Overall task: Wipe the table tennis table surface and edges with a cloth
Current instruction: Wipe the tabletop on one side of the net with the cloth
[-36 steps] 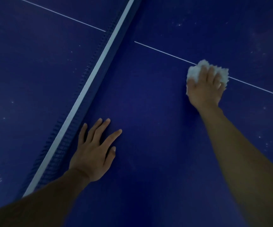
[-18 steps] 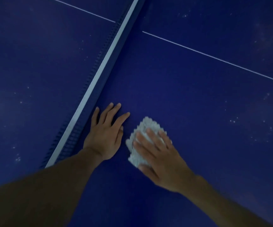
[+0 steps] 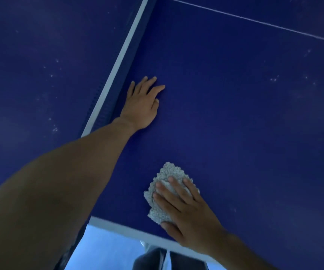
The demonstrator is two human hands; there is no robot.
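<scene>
Head view, looking down on the blue counter (image 3: 244,123).

- Right hand (image 3: 188,215): lies on top of the cloth (image 3: 171,171), fingers straight and slightly apart, pressing it flat to the counter. The thumb runs along the cloth's near edge. The hand is not curled round the cloth.
- Cloth: pale, nubby, bunched into a rough pad. It sits on the counter just inside the white border (image 3: 130,230) at the near edge. Its far end and left side show beyond the fingertips; the rest is under the hand.
- Left hand (image 3: 141,108): flat on the counter, palm down, fingers spread, holding nothing. Its little-finger side is just beside the foot of the net (image 3: 116,65); contact with the net cannot be judged.
- Left forearm (image 3: 59,182): reaches in from the lower left and crosses over the near end of the net.
- The two hands are well apart, left farther up the counter, right near the edge.
- Net: white top band runs diagonally from top centre down to the left forearm.
- A thin white line (image 3: 254,20) crosses the counter at the upper right.
- Small pale specks (image 3: 274,79) are scattered on the counter on both sides of the net.
- Light blue floor (image 3: 106,250) shows below the edge; a dark shape there is too blurred to identify.
</scene>
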